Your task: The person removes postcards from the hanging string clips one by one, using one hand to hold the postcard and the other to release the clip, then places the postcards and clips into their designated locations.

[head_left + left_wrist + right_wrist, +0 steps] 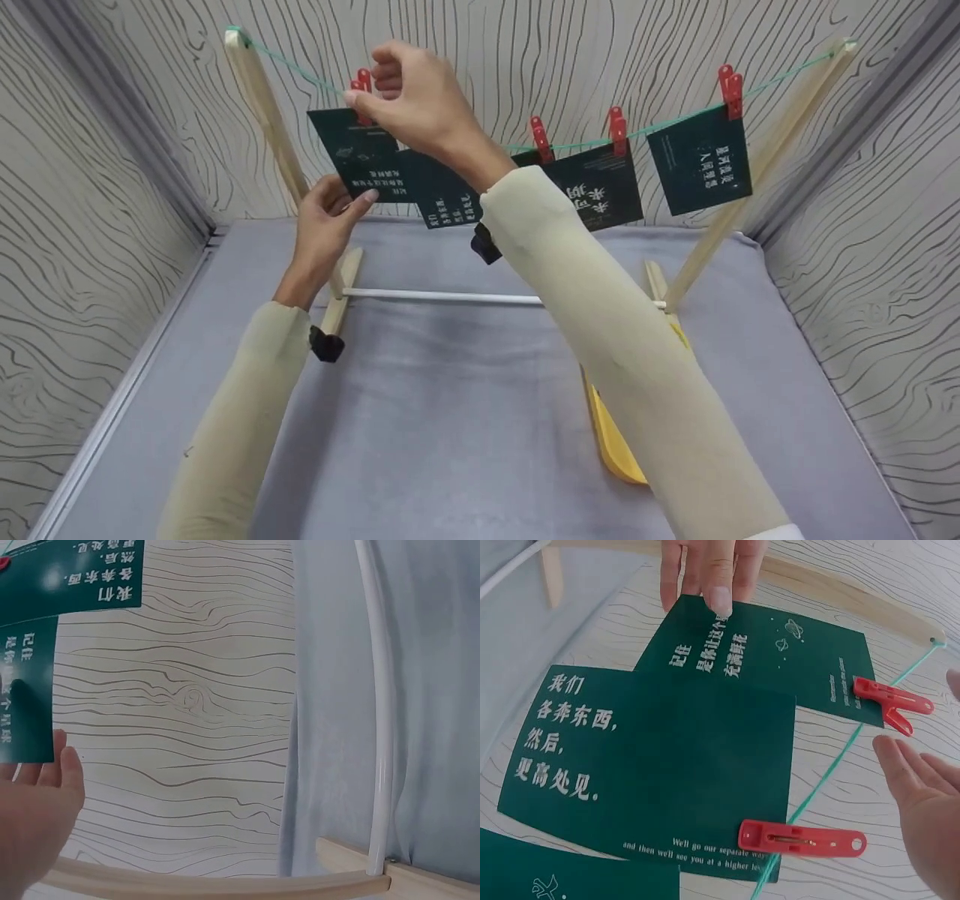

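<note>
"Hands first: how are they set?"

"Left hand [322,225], near 10 o'clock in the head view, pinches the lower edge of a dark green postcard [352,154], thumb in front, fingers behind. Right hand [427,105], at 11 o'clock, has its thumb and fingers apart, just beside a red clothespin [892,699]."

"Where exactly is that postcard?"

"At 10 o'clock, hanging from the green cord [826,776] by that clothespin, its face printed with ringed planets and white characters."

"Its neighbours?"

"Three more postcards [701,161] hang along the cord towards 2 o'clock, the farthest apart from the others."

"What carries the cord?"

"Wooden posts [259,105] at 10 and 2 o'clock, joined low by a white rod [450,298]."

"And the desk [450,450]?"

"Cloth-covered, with a yellow container [616,450] at 5 o'clock, partly hidden by the right sleeve [622,337]."
</note>
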A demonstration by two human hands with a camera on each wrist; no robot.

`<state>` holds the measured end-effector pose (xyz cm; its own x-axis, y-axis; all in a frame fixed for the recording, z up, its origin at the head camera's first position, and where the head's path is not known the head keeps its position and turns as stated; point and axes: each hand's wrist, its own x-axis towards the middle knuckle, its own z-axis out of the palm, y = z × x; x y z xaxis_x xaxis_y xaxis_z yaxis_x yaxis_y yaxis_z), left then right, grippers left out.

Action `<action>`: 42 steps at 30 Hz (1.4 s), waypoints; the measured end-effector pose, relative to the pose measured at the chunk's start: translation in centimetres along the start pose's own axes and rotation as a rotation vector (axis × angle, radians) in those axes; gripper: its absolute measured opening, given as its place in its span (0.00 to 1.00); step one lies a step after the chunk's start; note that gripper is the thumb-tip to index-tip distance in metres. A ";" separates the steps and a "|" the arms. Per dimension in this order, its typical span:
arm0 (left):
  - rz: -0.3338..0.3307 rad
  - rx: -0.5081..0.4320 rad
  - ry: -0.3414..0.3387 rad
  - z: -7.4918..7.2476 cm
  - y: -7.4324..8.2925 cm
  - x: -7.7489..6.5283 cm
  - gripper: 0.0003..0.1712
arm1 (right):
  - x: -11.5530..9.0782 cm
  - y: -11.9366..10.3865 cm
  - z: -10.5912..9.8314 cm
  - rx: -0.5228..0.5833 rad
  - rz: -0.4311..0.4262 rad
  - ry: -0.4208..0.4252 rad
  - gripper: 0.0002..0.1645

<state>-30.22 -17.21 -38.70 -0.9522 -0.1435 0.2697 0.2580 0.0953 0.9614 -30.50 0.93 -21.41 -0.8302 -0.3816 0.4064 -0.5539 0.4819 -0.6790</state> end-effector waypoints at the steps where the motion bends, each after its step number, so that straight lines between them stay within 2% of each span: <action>1: -0.003 -0.002 -0.005 0.0 0.1 0.1 0.29 | 0.0 -0.1 0.0 -0.003 0.007 0.000 0.37; 6: 0.004 -0.021 -0.005 -0.2 0.4 0.5 0.29 | 0.2 -0.3 0.2 -0.024 0.021 0.003 0.37; 10: 0.007 -0.031 0.003 -0.2 0.6 0.7 0.29 | 0.3 -0.4 0.4 0.000 0.027 -0.004 0.35; 19: 0.036 -0.057 0.017 -0.7 0.6 0.8 0.19 | 0.3 -0.1 0.7 0.087 -0.003 -0.005 0.31; 27: 0.009 -0.082 0.013 -1.0 0.7 0.4 0.19 | 0.3 0.4 0.5 0.097 -0.027 0.023 0.26; 34: -0.029 -0.078 0.016 -1.2 0.9 0.1 0.18 | 0.2 0.5 0.7 0.105 -0.014 0.015 0.27; 42: -0.007 -0.091 0.020 -1.2 1.1 0.0 0.16 | 0.1 0.2 0.8 0.091 -0.032 0.022 0.27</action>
<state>-29.76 -18.29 -37.58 -0.9507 -0.1632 0.2636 0.2665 0.0043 0.9638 -30.65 0.40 -21.97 -0.8137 -0.3777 0.4418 -0.5732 0.3953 -0.7177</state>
